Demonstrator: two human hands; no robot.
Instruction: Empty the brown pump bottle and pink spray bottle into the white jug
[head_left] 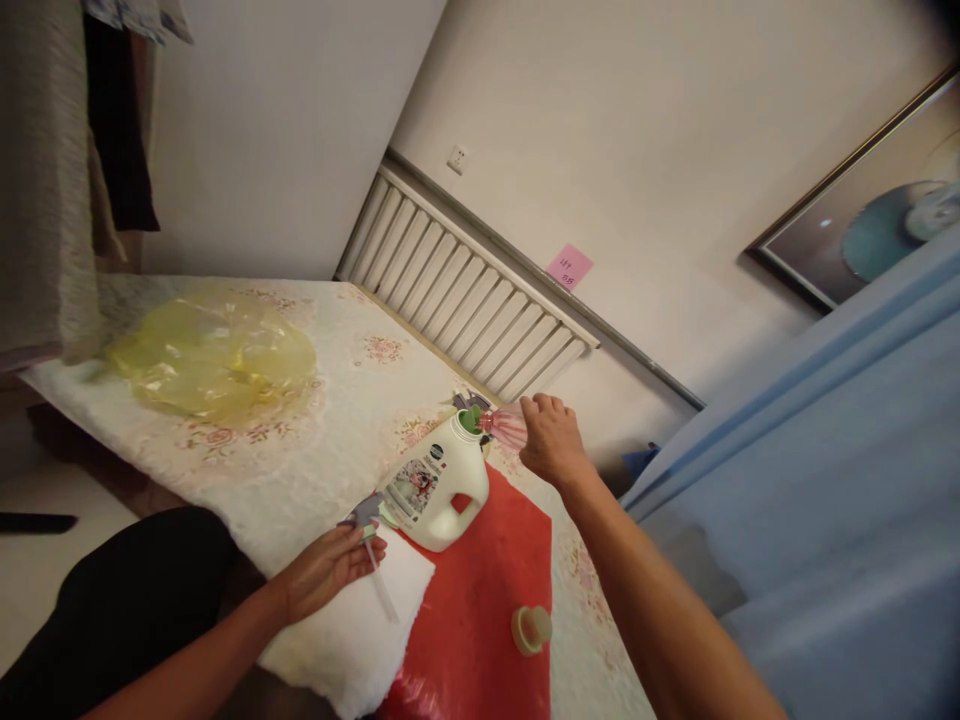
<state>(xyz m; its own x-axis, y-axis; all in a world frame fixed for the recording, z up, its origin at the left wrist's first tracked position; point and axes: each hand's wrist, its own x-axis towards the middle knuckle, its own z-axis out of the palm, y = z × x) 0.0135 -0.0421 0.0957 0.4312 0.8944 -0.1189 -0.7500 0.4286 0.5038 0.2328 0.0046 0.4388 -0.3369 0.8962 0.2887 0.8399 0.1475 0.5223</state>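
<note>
My right hand (553, 435) is wrapped around a pink see-through bottle (510, 426), tilted on its side. The bottle's neck is at the green-lined mouth of a cream detergent jug (424, 490); I cannot tell whether liquid flows. The jug stands on the table with its handle towards my right arm. My left hand (334, 572) holds a grey trigger spray head (366, 512) with a thin clear tube (382, 585) hanging down. Below that hand lies a white cloth (352, 640). A pale round cap (532, 630) rests on a red sheet (480, 590).
A flowered tablecloth (352, 440) covers the table. A crumpled yellow plastic bag (217, 360) lies at the far left. Another dark grey spray head (471, 401) shows behind the jug's mouth. A radiator (465, 285) lines the wall, and a blue curtain (810, 450) hangs at the right.
</note>
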